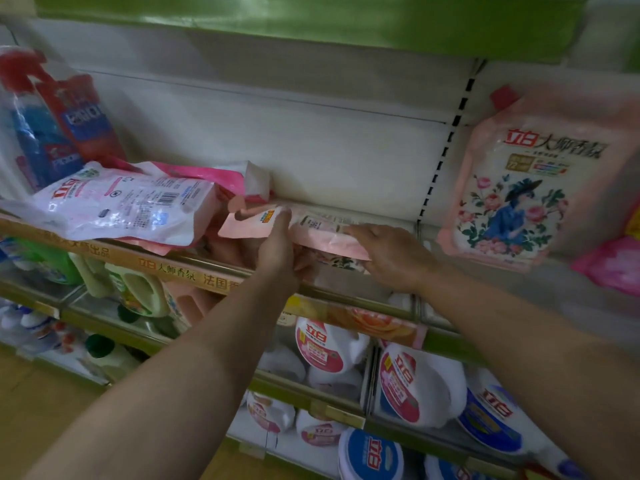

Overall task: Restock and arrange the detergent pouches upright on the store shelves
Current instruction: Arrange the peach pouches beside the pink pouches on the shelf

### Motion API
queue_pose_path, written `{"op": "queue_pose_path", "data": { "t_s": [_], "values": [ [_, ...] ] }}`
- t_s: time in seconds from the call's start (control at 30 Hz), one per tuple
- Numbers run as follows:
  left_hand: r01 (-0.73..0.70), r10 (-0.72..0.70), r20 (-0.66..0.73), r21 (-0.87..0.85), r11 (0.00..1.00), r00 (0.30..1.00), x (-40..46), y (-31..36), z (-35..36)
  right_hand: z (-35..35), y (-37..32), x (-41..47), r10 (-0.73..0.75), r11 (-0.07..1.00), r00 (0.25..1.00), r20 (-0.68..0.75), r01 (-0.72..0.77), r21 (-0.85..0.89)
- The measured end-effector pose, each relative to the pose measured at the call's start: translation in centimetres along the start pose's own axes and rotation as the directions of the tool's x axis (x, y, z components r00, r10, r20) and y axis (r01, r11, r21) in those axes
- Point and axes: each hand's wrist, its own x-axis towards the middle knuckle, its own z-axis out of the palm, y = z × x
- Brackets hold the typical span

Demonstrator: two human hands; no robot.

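Both hands grip a pink detergent pouch lying flat at the front edge of the middle shelf.

The left hand [277, 251] pinches the pink pouch [304, 230] near its notched top, fingers curled round the edge; the right hand [388, 258] holds its other end, fingers curled over the top. The pouch is limp, so raising it by one end could let it fold and slide over the shelf rail [194, 268] onto the bottles [415, 382] below. To its left a white pouch [128, 206] sprawls on a fallen pile and leaves little standing room. Farther off, spray bottles [41, 133] stand at the shelf's left end, and an upright floral pouch [526, 192] stands beyond the slotted upright [446, 140], against the back panel [311, 133].
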Motion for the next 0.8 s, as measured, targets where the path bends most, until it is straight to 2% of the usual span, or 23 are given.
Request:
{"op": "queue_pose_path", "data": {
  "t_s": [0.1, 0.23, 0.4, 0.57, 0.63, 0.7, 0.8],
  "values": [
    [0.071, -0.07, 0.019, -0.007, 0.997, 0.997, -0.4, -0.6, 1.5, 0.1, 0.8, -1.9, 0.025, 0.999, 1.0, -0.016, -0.025, 0.035],
    [0.092, -0.092, 0.001, 0.01, 0.996, 0.996, -0.8, -0.9, 2.9, 0.3, 1.3, -3.3, 0.066, 0.995, 0.996, -0.058, -0.062, 0.081],
    [0.057, -0.057, -0.034, 0.022, 0.998, 0.998, -2.2, -1.1, 4.6, 0.8, 0.5, -3.6, 0.197, 0.976, 0.969, -0.145, -0.179, 0.127],
    [0.002, -0.004, 0.034, 0.076, 0.997, 0.999, -4.8, -1.3, 6.4, 1.0, -0.6, -3.6, 0.208, 0.977, 0.959, -0.193, -0.194, 0.09],
    [-0.016, 0.012, 0.052, 0.077, 0.997, 0.999, -5.2, -1.5, 7.1, 1.4, -0.2, -3.6, 0.236, 0.971, 0.935, -0.266, -0.219, 0.093],
    [-0.052, 0.039, 0.091, 0.143, 0.988, 0.995, -5.4, -1.7, 7.9, 1.6, 0.6, -3.7, 0.257, 0.964, 0.895, -0.366, -0.208, 0.168],
    [-0.181, 0.159, 0.117, 0.21, 0.961, 0.98, -6.5, -2.1, 9.5, 1.3, 1.9, -4.1, 0.323, 0.916, 0.841, -0.434, -0.164, 0.365]
  ]
}}
